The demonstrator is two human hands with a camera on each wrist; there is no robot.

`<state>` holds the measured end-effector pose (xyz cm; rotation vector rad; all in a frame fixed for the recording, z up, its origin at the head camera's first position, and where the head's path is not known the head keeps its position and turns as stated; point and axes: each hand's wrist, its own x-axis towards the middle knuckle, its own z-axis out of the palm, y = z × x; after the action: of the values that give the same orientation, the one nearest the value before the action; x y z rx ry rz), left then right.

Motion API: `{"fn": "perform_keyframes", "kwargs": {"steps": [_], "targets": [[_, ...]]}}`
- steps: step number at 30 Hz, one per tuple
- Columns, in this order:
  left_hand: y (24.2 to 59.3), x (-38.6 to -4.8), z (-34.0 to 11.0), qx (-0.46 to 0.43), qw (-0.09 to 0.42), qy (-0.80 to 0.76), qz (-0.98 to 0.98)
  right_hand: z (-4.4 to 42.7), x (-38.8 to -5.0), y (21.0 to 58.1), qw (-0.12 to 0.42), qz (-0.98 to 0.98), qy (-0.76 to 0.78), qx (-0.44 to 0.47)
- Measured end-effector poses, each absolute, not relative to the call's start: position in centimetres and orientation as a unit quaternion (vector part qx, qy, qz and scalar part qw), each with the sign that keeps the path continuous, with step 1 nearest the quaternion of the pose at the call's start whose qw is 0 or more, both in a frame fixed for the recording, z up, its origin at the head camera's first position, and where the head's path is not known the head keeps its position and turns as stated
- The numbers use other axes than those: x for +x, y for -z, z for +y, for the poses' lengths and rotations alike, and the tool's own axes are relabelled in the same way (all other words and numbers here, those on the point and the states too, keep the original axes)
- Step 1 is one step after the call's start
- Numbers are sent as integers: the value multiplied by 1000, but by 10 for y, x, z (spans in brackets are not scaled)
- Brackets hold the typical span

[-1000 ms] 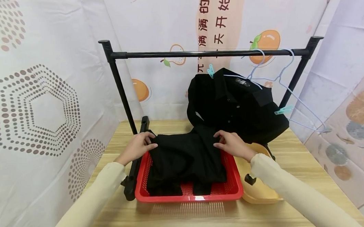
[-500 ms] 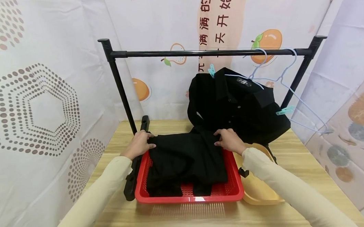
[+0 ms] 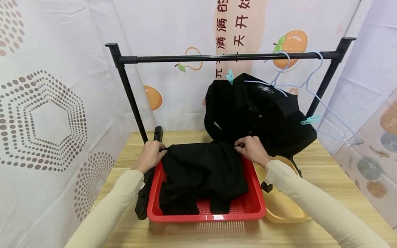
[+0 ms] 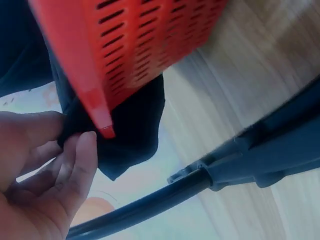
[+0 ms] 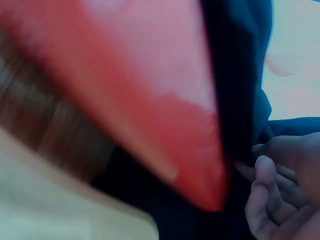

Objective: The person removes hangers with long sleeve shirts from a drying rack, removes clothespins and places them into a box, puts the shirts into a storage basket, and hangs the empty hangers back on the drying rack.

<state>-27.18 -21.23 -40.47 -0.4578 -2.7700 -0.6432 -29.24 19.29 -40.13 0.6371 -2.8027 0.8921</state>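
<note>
A black garment (image 3: 201,172) lies bunched over a red plastic basket (image 3: 206,216); its cut is hard to make out. My left hand (image 3: 150,155) pinches the garment's far left corner. In the left wrist view, thumb and fingers of the left hand (image 4: 45,170) close on black cloth (image 4: 132,132) beside the basket corner (image 4: 90,95). At the far right corner, my right hand (image 3: 252,149) pinches the same garment. The right wrist view has the right hand (image 5: 285,185) with its fingers curled at dark cloth (image 5: 237,75), partly hidden.
A black rack (image 3: 228,57) stands behind the basket. From it hang blue hangers (image 3: 305,84) and a black collared shirt (image 3: 262,117) with turquoise clothespins (image 3: 311,119). A yellow basin (image 3: 287,209) stands right of the basket on the wooden table (image 3: 204,243).
Both hands have closed in on the garment's far corners and risen slightly. The garment's far edge is a little higher and straighter; basket and shirt stay put.
</note>
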Motion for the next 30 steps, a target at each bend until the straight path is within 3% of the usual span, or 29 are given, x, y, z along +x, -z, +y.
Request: {"fn": "perform_keyframes", "kwargs": {"steps": [9,16,24,30], "targets": [[392,-243,-219,-184,140,286,-930,193,-264,378,32,-901,-380,207],[385,-207,-215,-249,95,298,-917,199,-229,370,22,-881,-379,283],[402,-183,-214,-364,23,255,-895,215,-198,392,-38,-859,-303,411],[412,-173,-208,-428,-35,198,-881,218,-186,410,1,-868,-175,464]]}}
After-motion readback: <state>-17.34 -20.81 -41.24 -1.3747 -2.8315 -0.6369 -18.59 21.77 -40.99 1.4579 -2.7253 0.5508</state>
